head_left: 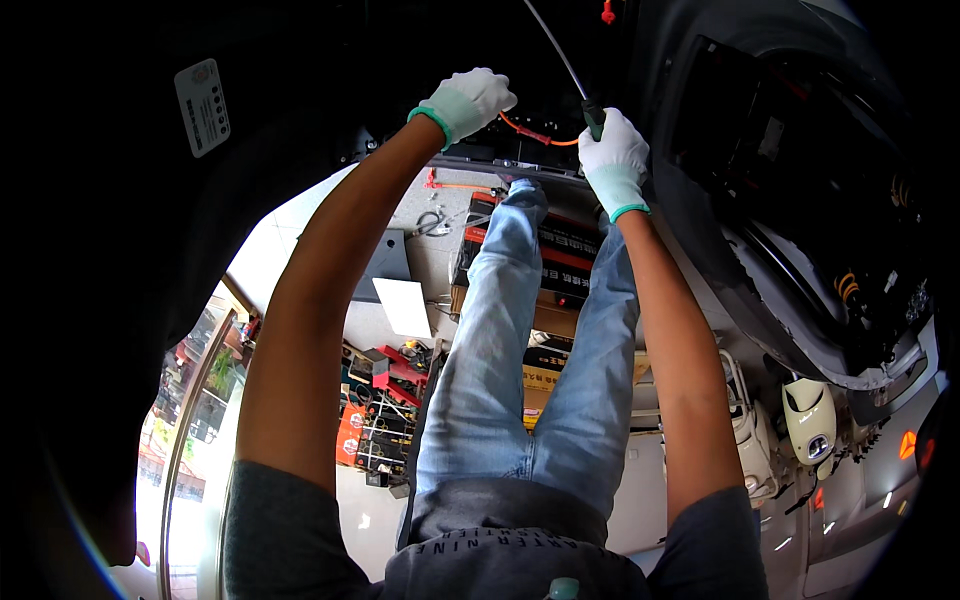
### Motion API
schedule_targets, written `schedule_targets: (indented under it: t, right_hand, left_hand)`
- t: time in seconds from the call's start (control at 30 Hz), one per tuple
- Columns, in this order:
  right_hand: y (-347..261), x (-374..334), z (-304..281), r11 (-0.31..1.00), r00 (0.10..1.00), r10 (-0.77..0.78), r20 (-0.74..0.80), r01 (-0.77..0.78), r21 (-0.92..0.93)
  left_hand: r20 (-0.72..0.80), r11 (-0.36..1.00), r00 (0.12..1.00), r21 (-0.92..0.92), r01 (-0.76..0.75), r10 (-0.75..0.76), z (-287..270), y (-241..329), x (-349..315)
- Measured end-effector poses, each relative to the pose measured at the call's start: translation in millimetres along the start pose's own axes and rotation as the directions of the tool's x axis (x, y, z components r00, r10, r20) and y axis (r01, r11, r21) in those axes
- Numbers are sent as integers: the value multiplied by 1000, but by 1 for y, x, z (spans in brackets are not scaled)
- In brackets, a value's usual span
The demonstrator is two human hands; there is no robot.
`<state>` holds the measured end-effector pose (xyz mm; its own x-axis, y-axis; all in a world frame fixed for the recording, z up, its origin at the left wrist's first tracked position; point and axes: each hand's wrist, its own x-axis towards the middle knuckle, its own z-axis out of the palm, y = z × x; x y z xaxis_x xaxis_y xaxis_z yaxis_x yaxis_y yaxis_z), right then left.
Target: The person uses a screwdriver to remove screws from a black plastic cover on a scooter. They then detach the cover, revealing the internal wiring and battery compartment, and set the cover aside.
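Note:
Both my hands wear white gloves with green cuffs and reach into a dark vehicle compartment. My right hand (614, 155) is wrapped round the dark green handle of a screwdriver (593, 116). Its long metal shaft slants up and left, past the top of the picture, so the tip is out of sight. My left hand (474, 101) is closed, with its fingers curled in the dark; what they hold, if anything, is hidden. An orange cable (532, 134) with a red section runs between my hands, one end meeting the left fingertips.
A dark panel with a white label (203, 108) stands at the left. An open vehicle door (800, 200) curves along the right. Boxes (570, 245) and a white board (402, 307) lie on the floor by my legs. A pale scooter (808, 412) is behind.

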<state>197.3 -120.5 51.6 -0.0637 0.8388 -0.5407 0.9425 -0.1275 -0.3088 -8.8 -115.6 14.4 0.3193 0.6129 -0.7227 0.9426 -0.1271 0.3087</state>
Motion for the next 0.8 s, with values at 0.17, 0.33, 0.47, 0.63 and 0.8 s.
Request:
schedule_targets:
  t: [0.17, 0.33, 0.47, 0.63, 0.8]
  right_hand:
    - [-1, 1, -1, 1000, 1000, 23, 3, -23, -9]
    - [1, 0, 1, 1000, 1000, 8, -16, -8, 17]
    - [5, 0, 3, 1000, 999, -8, -37, 9, 27]
    - [5, -2, 6, 991, 993, -37, -116, 52, 126]
    - [11, 1, 11, 997, 992, -20, -126, 29, 74]
  left_hand:
    - [-19, 997, 998, 54, -50, 51, -2, 1, -1]
    - [-210, 940, 975, -314, -131, 65, 12, -17, 3]
    - [-165, 617, 957, -786, 19, -240, 20, -17, -1]
    - [-46, 167, 930, -986, 16, -365, 41, -22, -6]
    - [-57, -83, 957, -993, -84, -283, 52, -22, -4]
